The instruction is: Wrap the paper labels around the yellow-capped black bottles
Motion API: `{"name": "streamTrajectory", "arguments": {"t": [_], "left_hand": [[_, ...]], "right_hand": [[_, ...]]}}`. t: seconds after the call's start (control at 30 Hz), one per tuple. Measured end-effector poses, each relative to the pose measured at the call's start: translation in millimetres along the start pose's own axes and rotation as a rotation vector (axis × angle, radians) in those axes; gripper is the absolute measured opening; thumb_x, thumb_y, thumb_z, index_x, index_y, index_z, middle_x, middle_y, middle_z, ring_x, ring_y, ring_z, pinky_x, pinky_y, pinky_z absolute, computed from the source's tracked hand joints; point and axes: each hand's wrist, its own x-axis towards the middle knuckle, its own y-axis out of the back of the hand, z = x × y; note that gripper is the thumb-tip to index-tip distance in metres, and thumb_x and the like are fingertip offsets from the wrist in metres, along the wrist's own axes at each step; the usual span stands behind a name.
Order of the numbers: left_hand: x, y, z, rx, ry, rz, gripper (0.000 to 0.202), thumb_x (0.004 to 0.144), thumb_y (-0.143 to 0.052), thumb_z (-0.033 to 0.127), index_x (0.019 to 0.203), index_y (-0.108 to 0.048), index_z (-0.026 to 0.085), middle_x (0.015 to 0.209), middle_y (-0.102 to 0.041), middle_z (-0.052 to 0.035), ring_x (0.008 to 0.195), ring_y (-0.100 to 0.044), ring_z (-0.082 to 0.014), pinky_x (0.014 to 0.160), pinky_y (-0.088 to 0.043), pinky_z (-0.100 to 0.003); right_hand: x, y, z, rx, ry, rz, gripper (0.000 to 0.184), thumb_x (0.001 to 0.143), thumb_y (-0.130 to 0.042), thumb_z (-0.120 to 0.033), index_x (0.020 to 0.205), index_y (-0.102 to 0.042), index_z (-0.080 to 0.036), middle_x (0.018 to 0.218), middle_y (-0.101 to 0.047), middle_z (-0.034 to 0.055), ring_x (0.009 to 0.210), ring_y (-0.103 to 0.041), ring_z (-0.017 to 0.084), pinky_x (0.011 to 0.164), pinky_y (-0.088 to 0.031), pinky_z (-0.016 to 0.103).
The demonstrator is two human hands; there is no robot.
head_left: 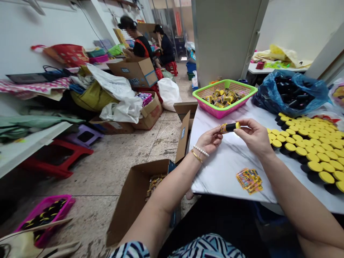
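Over the marble-topped table (pixel 223 172), both hands are gripping a black tube with a yellow printed band (pixel 229 127): the left hand (pixel 209 140) is curling round the banded end, the right hand (pixel 254 138) pinching the black end. Rows of yellow-capped black cylinders (pixel 314 154) are standing close by, so a drifting right forearm could topple them, and a slipping grip could drop the tube to the floor.

Before you, white walls (pixel 51 25), a scuffed tile floor (pixel 88 175), a pale square pillar (pixel 224 36), a low red plastic stool (pixel 57 157) at your left
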Motion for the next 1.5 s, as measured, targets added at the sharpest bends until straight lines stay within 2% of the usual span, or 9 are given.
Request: {"name": "streamTrajectory", "arguments": {"t": [0.17,0.33,0.5,0.7,0.9,1.03,1.23,1.33,1.5], "left_hand": [[-1,-2.6,-3,0.024,-0.020,-0.008,0.007,0.098,-0.061,0.016,0.093,-0.063,0.011,0.077,-0.066,-0.0054,0.050,-0.053,-0.0056,0.035,-0.025,-0.013],[-4,-6.8,-5,0.040,-0.037,0.029,0.012,0.100,-0.060,0.018,0.091,-0.063,0.010,0.075,-0.067,-0.0055,0.050,-0.053,-0.0053,0.037,-0.030,-0.012],[-5,-5.9,-4,0.042,-0.016,0.037,0.006,0.097,-0.062,0.013,0.092,-0.063,0.011,0.074,-0.065,-0.0037,0.050,-0.053,-0.0049,0.038,-0.030,-0.012],[-6,-6.3,-3,0.028,-0.021,0.051,0.003,0.092,-0.066,0.010,0.092,-0.063,0.011,0.073,-0.064,-0.0020,0.049,-0.051,-0.0036,0.039,-0.030,-0.011],[-6,-4.2,-8,0.175,-0.136,0.005,0.008,0.086,-0.074,0.013,0.090,-0.068,0.009,0.073,-0.064,-0.0019,0.050,-0.050,-0.0028,0.038,-0.026,-0.012],[-5,-3.1,-9,0.279,-0.231,-0.009,0.015,0.080,-0.081,0.015,0.088,-0.070,0.008,0.076,-0.066,-0.0040,0.053,-0.050,-0.0020,0.041,-0.027,-0.012],[-5,-3.1,-9,0.321,-0.218,0.004,0.016,0.081,-0.081,0.019,0.087,-0.070,0.009,0.074,-0.067,-0.0042,0.052,-0.049,-0.0027,0.041,-0.026,-0.013],[-6,-1.3,-10,0.375,-0.222,-0.034,0.021,0.080,-0.084,0.023,0.089,-0.071,0.009,0.077,-0.068,-0.0047,0.053,-0.051,-0.0032,0.041,-0.027,-0.014],[-6,-0.9,-12,0.379,-0.192,-0.041,0.019,0.083,-0.081,0.020,0.095,-0.073,0.007,0.080,-0.071,-0.0071,0.054,-0.057,-0.0050,0.042,-0.035,-0.013]], "right_hand": [[-4,1,5,-0.044,-0.014,0.013,0.039,0.078,-0.084,-0.039,0.109,-0.072,-0.020,0.100,-0.077,0.0045,0.081,-0.074,0.017,0.083,-0.064,0.033],[-4,1,7,0.111,-0.095,-0.016,0.044,0.074,-0.087,-0.044,0.105,-0.068,-0.021,0.108,-0.075,0.0044,0.086,-0.076,0.019,0.084,-0.069,0.039],[-3,3,9,0.145,-0.111,-0.008,0.044,0.072,-0.088,-0.042,0.104,-0.066,-0.021,0.095,-0.074,0.0017,0.081,-0.076,0.018,0.081,-0.070,0.039],[-7,1,9,0.061,-0.041,-0.041,0.039,0.078,-0.084,-0.041,0.107,-0.068,-0.021,0.116,-0.075,0.0065,0.089,-0.076,0.018,0.087,-0.067,0.036],[-5,4,14,-0.038,-0.057,-0.001,0.030,0.076,-0.083,-0.041,0.093,-0.068,-0.021,0.077,-0.073,0.0002,0.072,-0.074,0.018,0.076,-0.067,0.034],[-2,8,20,-0.068,-0.129,-0.001,0.031,0.074,-0.084,-0.044,0.087,-0.068,-0.021,0.069,-0.072,0.0007,0.065,-0.074,0.019,0.066,-0.067,0.035],[-2,8,20,-0.068,-0.117,0.010,0.028,0.074,-0.084,-0.041,0.086,-0.068,-0.021,0.066,-0.072,0.0005,0.066,-0.075,0.020,0.067,-0.067,0.033],[-2,6,15,-0.013,-0.174,0.030,0.027,0.075,-0.084,-0.040,0.084,-0.068,-0.021,0.067,-0.071,0.0001,0.067,-0.075,0.019,0.070,-0.068,0.034],[-2,1,8,0.255,-0.352,0.080,0.027,0.079,-0.082,-0.040,0.085,-0.066,-0.019,0.083,-0.077,0.0032,0.078,-0.079,0.019,0.078,-0.070,0.037]]}}
